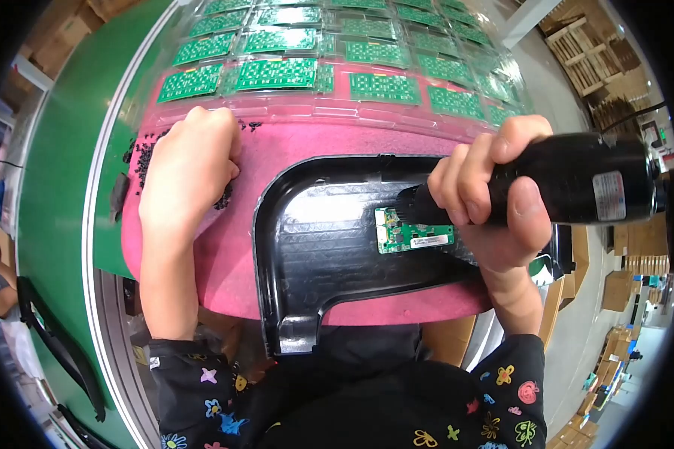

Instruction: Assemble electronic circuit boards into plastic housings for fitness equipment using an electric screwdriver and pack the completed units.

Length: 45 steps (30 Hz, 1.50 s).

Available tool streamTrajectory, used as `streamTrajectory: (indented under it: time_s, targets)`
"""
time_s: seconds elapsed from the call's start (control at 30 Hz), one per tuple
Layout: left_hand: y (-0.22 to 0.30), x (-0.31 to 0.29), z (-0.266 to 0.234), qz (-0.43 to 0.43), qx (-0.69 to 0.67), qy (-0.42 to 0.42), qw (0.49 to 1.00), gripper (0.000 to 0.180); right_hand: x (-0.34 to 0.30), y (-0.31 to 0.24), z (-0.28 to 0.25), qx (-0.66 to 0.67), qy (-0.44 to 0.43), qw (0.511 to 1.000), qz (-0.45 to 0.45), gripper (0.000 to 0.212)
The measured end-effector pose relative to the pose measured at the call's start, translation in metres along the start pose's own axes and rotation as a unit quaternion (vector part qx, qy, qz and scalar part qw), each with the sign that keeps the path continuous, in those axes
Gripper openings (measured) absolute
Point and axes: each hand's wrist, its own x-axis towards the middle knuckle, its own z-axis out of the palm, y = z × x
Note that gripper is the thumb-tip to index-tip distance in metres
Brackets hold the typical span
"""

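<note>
My right hand [494, 191] is wrapped around a black electric screwdriver [573, 176], held nearly level and pointing left. The screwdriver's front end is over a small green circuit board [387, 238] with a white connector and a white label. That board sits inside a curved black plastic housing [318, 251] on a pink mat [221, 280]. The fingers and forearm partly cover the board and the housing's right side. To the left, my left hand [191, 165] is closed, fingers curled down beside a scatter of small black screws [144, 161]. What its fingertips hold is hidden.
Clear plastic trays [292, 105] of several green circuit boards stand beyond the mat. A green work surface [60, 194] with a metal edge runs along the left, carrying another curved black plastic part [64, 352]. Cardboard boxes [618, 292] and wooden pallets [584, 56] are at the right.
</note>
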Motion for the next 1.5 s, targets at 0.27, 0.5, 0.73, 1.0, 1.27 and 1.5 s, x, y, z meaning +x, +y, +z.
streamTrajectory:
  time_s: [0.27,0.5,0.73,1.0,1.27,1.5]
  targets:
    - [-0.01,0.005,0.006,0.015,0.015,-0.018,1.0,0.018,0.022,0.009,0.0,-0.03,-0.093,0.995,0.032,0.026]
    - [-0.003,0.011,0.0,0.114,-0.11,0.081,0.984,0.011,0.018,0.012,0.0,-0.017,-0.089,0.996,0.005,0.028]
    - [0.06,-0.002,-0.003,0.146,-0.512,-0.128,0.836,0.009,-0.004,0.0,-0.004,0.075,0.007,0.997,-0.005,0.029]
    - [0.08,-0.001,0.014,0.083,-0.622,-0.284,0.725,0.014,-0.012,-0.042,-0.01,0.181,0.02,0.974,-0.133,0.029]
    - [0.079,0.0,0.023,0.066,-0.646,-0.315,0.692,0.015,-0.014,-0.03,-0.006,0.155,0.045,0.97,-0.183,0.034]
    - [0.079,0.002,0.026,0.066,-0.655,-0.34,0.671,0.016,-0.018,-0.03,-0.005,0.113,0.021,0.975,-0.188,0.036]
